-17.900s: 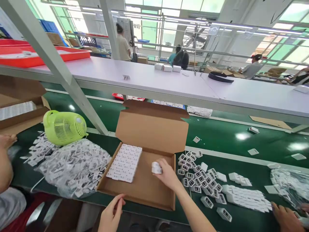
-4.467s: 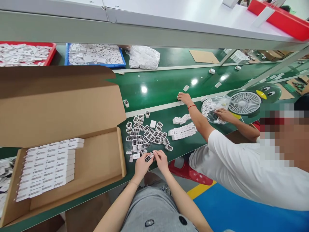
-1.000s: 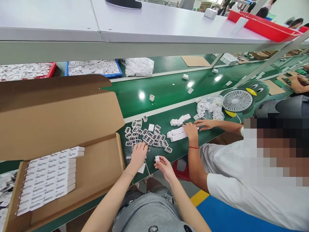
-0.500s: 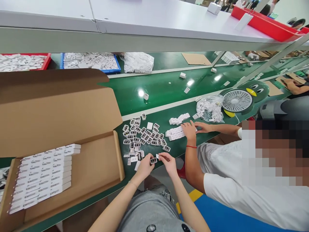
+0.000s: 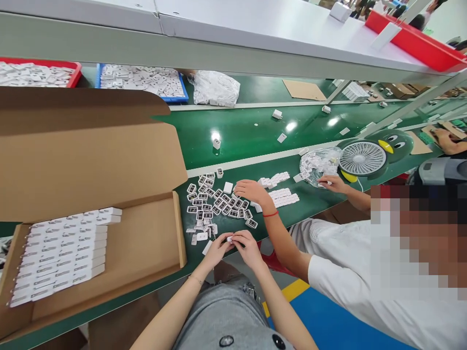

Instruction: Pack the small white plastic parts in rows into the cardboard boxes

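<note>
My left hand [image 5: 217, 251] and my right hand [image 5: 249, 250] meet at the table's near edge, fingers closed. Between their fingertips shows a small white plastic piece [image 5: 229, 239]. My left fingers hold a white charger housing, now mostly hidden; my right fingers hold a small white cover against it. Just beyond lies a cluster of white charger housings [image 5: 218, 204] with dark open ends. Nearer my left hand are several flat white plastic pieces [image 5: 202, 236].
At left, an open cardboard box [image 5: 146, 238] holds rows of white boxes [image 5: 62, 253]. A co-worker's hand [image 5: 251, 190] reaches over the cluster's right side; the other is near a plastic bag of white parts [image 5: 316, 163]. A penguin-shaped fan [image 5: 363, 154] stands at right.
My right hand has moved left, bringing the cover to the housing in my left hand. The co-worker's near hand moved left onto the housings, the other right towards the bag.
</note>
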Demonstrator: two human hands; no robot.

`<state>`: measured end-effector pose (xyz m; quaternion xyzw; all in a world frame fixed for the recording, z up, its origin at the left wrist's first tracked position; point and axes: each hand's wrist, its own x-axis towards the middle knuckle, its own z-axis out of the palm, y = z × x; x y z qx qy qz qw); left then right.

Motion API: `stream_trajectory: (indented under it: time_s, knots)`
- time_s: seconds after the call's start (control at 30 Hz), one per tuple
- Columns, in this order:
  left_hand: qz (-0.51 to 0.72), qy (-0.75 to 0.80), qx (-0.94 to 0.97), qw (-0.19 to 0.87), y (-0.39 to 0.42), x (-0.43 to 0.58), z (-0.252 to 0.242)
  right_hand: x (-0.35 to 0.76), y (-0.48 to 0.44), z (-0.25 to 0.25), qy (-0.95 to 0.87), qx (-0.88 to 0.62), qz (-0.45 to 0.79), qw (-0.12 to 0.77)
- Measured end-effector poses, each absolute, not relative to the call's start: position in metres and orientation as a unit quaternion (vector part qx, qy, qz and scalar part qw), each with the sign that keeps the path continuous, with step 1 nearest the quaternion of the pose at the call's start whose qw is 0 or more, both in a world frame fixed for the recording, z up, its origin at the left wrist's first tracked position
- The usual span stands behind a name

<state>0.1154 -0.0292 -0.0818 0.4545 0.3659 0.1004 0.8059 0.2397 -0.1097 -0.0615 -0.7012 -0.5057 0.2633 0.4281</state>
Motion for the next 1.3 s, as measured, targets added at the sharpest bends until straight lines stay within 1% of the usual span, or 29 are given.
stream_trajectory:
  time_s: [0.13, 0.3, 0.6, 0.8, 0.87, 0.9, 0.97, 1.03, 1.1, 1.13, 1.2, 1.3]
  knots:
    - [0.082, 0.365, 0.443, 0.815, -0.029, 0.114, -0.085, 0.244, -0.111, -0.059, -0.501, -0.703, 0.269, 0.428]
    - [0.089, 0.357, 0.424, 0.827, -0.029, 0.115, -0.090, 0.243, -0.111, -0.061, -0.506, -0.701, 0.268, 0.426]
    - [0.075, 0.351, 0.423, 0.832, -0.025, 0.115, -0.092, 0.248, -0.109, -0.072, -0.488, -0.705, 0.278, 0.433]
    - [0.099, 0.373, 0.491, 0.781, -0.033, 0.122, -0.087, 0.254, -0.106, -0.073, -0.488, -0.691, 0.321, 0.425]
    - [0.087, 0.389, 0.546, 0.737, -0.038, 0.119, -0.075, 0.252, -0.106, -0.067, -0.486, -0.686, 0.342, 0.419]
    - [0.081, 0.399, 0.591, 0.696, -0.040, 0.116, -0.066, 0.250, -0.107, -0.064, -0.484, -0.685, 0.349, 0.417]
    - [0.072, 0.422, 0.710, 0.559, -0.043, 0.106, -0.048, 0.246, -0.108, -0.058, -0.486, -0.687, 0.350, 0.412]
    - [0.051, 0.423, 0.819, 0.385, -0.043, 0.094, -0.033, 0.242, -0.111, -0.054, -0.488, -0.696, 0.345, 0.399]
    - [-0.006, 0.420, 0.872, 0.251, -0.042, 0.084, -0.027, 0.239, -0.114, -0.052, -0.493, -0.702, 0.351, 0.377]
    - [-0.042, 0.418, 0.883, 0.208, -0.042, 0.080, -0.028, 0.238, -0.116, -0.053, -0.496, -0.703, 0.353, 0.367]
    - [-0.101, 0.412, 0.891, 0.160, -0.041, 0.075, -0.034, 0.236, -0.117, -0.055, -0.502, -0.706, 0.351, 0.356]
    - [-0.118, 0.398, 0.899, 0.142, -0.038, 0.073, -0.043, 0.234, -0.117, -0.060, -0.496, -0.711, 0.349, 0.356]
